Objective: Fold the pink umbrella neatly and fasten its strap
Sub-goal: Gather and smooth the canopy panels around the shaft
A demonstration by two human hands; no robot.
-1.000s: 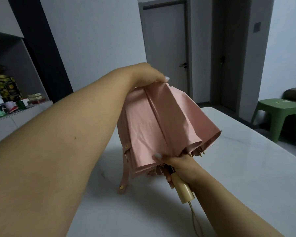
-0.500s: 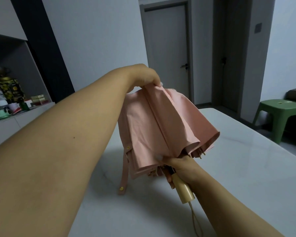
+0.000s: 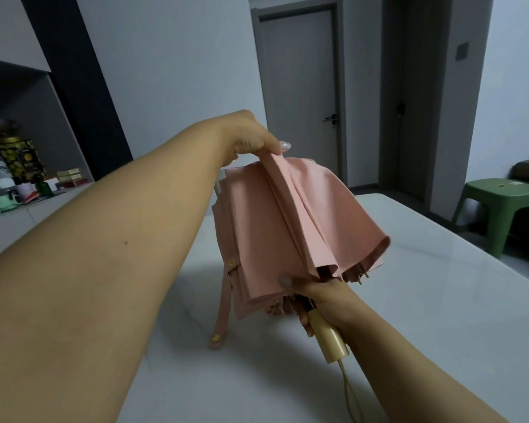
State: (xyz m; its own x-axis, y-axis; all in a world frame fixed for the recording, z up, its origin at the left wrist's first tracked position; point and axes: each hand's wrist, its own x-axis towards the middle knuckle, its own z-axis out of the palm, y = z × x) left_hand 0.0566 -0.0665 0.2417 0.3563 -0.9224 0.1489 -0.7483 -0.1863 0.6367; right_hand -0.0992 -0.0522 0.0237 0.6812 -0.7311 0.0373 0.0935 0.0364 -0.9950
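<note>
The pink umbrella (image 3: 290,227) is collapsed and held in the air above the white table (image 3: 440,300), its canopy loose in several folds. My left hand (image 3: 251,138) pinches a fold of the fabric at the far, upper end. My right hand (image 3: 324,296) grips the shaft just above the cream handle (image 3: 330,338), with the thumb pressing the canopy edge. The pink strap (image 3: 222,309) hangs loose at the left, its yellow snap undone. A thin wrist cord dangles from the handle.
A green plastic stool (image 3: 501,209) stands right of the table. A counter (image 3: 13,215) at the left holds tins, mugs and boxes. Two closed grey doors are behind the table.
My left hand has drawn one fold of the canopy up into a narrower, straighter pleat. My right hand has kept its hold near the handle.
</note>
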